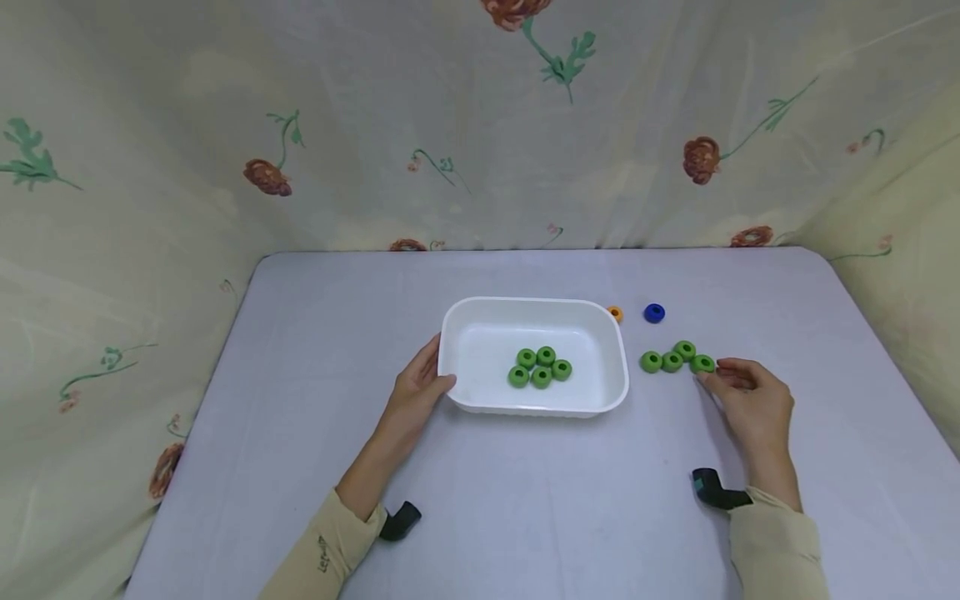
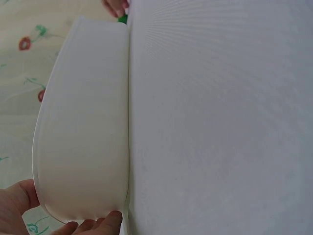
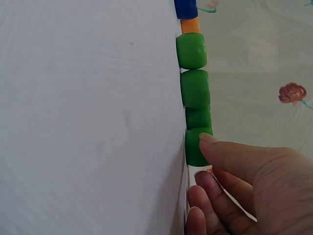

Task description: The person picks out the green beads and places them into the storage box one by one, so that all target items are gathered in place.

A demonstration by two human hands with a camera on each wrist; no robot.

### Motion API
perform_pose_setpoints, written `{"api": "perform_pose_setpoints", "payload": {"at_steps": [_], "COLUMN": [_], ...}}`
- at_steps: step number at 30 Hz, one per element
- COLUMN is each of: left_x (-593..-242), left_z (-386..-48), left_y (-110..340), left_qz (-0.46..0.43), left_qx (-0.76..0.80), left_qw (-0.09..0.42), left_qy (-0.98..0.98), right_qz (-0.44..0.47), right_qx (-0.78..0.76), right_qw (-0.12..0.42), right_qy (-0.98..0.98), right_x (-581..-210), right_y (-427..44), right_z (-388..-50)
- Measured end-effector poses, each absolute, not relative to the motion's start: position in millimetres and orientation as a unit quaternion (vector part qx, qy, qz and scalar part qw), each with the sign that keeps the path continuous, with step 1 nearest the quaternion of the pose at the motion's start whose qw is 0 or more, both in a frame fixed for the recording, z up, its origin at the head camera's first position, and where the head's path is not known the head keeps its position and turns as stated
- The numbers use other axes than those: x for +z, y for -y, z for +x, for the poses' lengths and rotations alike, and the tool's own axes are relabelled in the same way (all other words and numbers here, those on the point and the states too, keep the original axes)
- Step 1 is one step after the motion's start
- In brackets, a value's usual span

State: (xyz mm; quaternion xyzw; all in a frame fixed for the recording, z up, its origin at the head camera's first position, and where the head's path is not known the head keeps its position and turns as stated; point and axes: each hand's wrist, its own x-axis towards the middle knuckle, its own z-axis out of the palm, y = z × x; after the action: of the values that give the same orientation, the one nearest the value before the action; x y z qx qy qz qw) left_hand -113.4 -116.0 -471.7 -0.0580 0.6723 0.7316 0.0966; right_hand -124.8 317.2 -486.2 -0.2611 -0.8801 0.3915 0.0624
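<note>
My left hand [image 1: 412,396] grips the left end of a white tray [image 1: 476,346], its thumb over the rim and its fingers along the outer wall in the left wrist view. Several green ring-shaped beads [image 1: 542,377] lie clustered inside the tray. To the right of it, my right hand [image 1: 753,404] pinches a green bead [image 3: 195,149] at table level; the thumb shows on its side, and the index finger is partly hidden behind. Three more green beads [image 1: 672,361] lie just left of that one on the table.
Behind the green beads sits a blue bead [image 1: 654,313]. An orange bead [image 1: 615,313] is partly hidden by the tray's back right corner. A pale cloth covers the table [image 1: 315,333], and a flowered curtain [image 1: 480,125] hangs behind it.
</note>
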Motion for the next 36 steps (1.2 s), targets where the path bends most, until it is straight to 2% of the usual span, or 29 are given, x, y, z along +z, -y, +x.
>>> {"api": "perform_pose_setpoints", "payload": {"at_steps": [16, 36], "left_x": [-473.5, -474.3], "left_z": [-113.4, -115.0], "left_y": [117.3, 117.2], "left_qz": [-0.053, -0.058], "left_qx": [0.727, 0.722], "left_qw": [0.1, 0.104], "left_qy": [-0.678, -0.681], "right_qz": [-0.236, -0.241], "right_qx": [0.371, 0.365], "right_qw": [0.074, 0.06], "right_qy": [0.895, 0.897], "right_x": [-491.1, -490.2], "right_y": [-314.0, -312.5], "right_z": [-130.6, -129.6]}}
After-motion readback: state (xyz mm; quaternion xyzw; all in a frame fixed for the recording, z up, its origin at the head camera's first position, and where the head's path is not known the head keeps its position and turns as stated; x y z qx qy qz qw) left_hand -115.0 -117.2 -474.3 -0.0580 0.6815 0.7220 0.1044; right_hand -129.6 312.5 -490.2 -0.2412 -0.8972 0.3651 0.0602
